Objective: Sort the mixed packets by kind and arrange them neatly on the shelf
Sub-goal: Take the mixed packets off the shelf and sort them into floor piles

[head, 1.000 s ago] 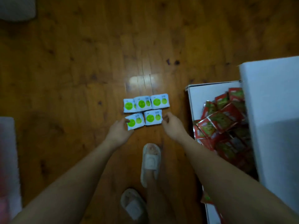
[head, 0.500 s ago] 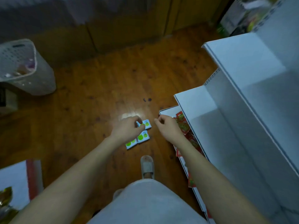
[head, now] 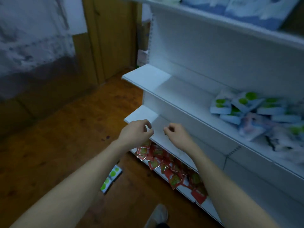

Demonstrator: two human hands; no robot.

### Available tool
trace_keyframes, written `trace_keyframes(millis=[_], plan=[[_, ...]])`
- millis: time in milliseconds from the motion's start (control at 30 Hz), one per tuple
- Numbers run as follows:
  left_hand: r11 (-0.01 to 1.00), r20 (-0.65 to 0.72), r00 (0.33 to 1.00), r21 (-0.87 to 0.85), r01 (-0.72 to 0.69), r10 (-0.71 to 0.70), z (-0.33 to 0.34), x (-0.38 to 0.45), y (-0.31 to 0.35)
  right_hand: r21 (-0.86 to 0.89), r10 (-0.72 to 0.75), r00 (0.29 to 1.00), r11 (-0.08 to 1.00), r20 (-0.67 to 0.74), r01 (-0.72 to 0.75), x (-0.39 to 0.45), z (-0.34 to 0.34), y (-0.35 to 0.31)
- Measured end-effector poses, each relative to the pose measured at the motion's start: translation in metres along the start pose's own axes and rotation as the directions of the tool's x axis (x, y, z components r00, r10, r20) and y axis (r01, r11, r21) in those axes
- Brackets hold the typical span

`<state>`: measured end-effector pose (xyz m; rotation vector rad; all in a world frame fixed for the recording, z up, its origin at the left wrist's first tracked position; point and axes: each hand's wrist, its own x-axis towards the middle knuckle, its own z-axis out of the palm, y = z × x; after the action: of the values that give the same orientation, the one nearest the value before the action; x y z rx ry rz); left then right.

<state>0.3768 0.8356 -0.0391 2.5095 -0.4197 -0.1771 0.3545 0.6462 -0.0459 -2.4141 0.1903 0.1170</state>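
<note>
Packets, white with green dots [head: 243, 106]: one loose heap on the middle shelf board, right of frame; too blurred and overlapped to count.
Packets on floor [head: 111, 179]: a short row of white-and-green ones, lower centre, partly hidden behind my left forearm; at least three green dots show, exact number unclear.
Packets, red [head: 171, 168]: one scattered heap on the lowest shelf board, below my hands; well over ten, overlapping, not countable.
Left hand [head: 135, 133]: one, centre of frame, in front of the lower shelf edge; fingers loosely curled, thumb and fingertips close together, holding nothing that I can see.
Right hand [head: 176, 134]: one, just beside the left, a narrow gap between them; fingers curled inward, nothing visible in them.
Shelf unit [head: 181, 46]: one, white, filling the right half of the frame; four boards visible. The second board from the bottom [head: 141, 114] is bare at its left end, next to my hands.
Top board [head: 246, 7]: blue-and-white packages, upper right, blurred.
Floor [head: 57, 145]: brown wooden planks, left and lower frame.
Room: brown wooden door or panelling [head: 111, 38] at upper centre; pale patterned cloth [head: 32, 33] at upper left.
Footwear [head: 158, 216]: one light slipper, bottom centre.
</note>
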Motion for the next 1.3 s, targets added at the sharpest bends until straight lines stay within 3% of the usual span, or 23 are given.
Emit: trace_keyframes(millis=[200, 367, 633, 900, 1067, 1300], plan=[[0.985, -0.025, 0.986, 0.057, -0.163, 0.165, 0.006, 0.018, 0.1, 0.011, 0.024, 0.973, 1.0, -0.23, -0.022, -0.049, -0.094, 0.035], [0.967, -0.029, 0.967, 0.025, -0.254, 0.255, 0.041, 0.016, 0.178, 0.029, 0.057, 0.947, 0.998, -0.317, -0.05, -0.092, -0.158, 0.087], [0.953, 0.03, 0.954, -0.074, -0.294, 0.297, 0.122, -0.008, 0.273, 0.113, 0.133, 0.946, 0.988, -0.296, -0.104, -0.155, -0.209, 0.172], [0.969, 0.063, 0.969, -0.083, -0.234, 0.24, 0.152, 0.01, 0.285, 0.198, 0.213, 0.957, 0.965, -0.197, -0.175, -0.138, -0.23, 0.212], [0.97, 0.068, 0.969, -0.074, -0.23, 0.236, 0.149, 0.058, 0.273, 0.254, 0.202, 0.954, 0.957, -0.221, -0.143, -0.093, -0.236, 0.217], [0.961, 0.093, 0.959, -0.1, -0.258, 0.267, 0.151, 0.167, 0.291, 0.376, 0.322, 0.9, 0.905, -0.293, -0.201, 0.004, -0.274, 0.21]])
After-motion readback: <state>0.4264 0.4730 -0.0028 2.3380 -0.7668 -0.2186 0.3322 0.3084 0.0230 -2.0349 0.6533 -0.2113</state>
